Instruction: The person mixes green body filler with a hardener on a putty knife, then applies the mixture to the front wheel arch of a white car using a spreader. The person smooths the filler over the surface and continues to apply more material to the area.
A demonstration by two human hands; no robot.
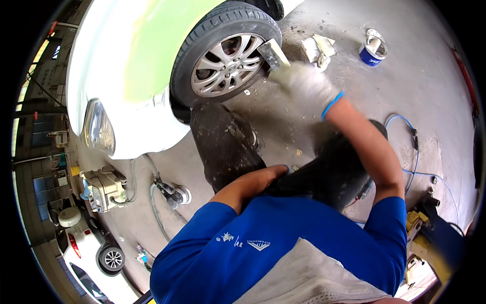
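Observation:
My right hand (305,87), in a white glove with a blue cuff, is closed round a putty knife (274,54). The knife's wide, flat blade is smeared and points up and left, in front of the car's wheel (228,63). Motion blurs the glove, so single fingers do not show. My left forearm (255,183) reaches down between my thighs. Only a blue cuff edge shows at its end; the left hand and its fingers are hidden. The white car's front fender (152,50) carries a broad pale green patch beside the tyre.
An open tub (316,50) with a pale sheet on it and a blue-and-white can (372,53) stand beyond my right hand. A blue hose (416,152) lies at right. Left are a round sander (177,196), a wheeled machine (104,188) and another white car (91,248).

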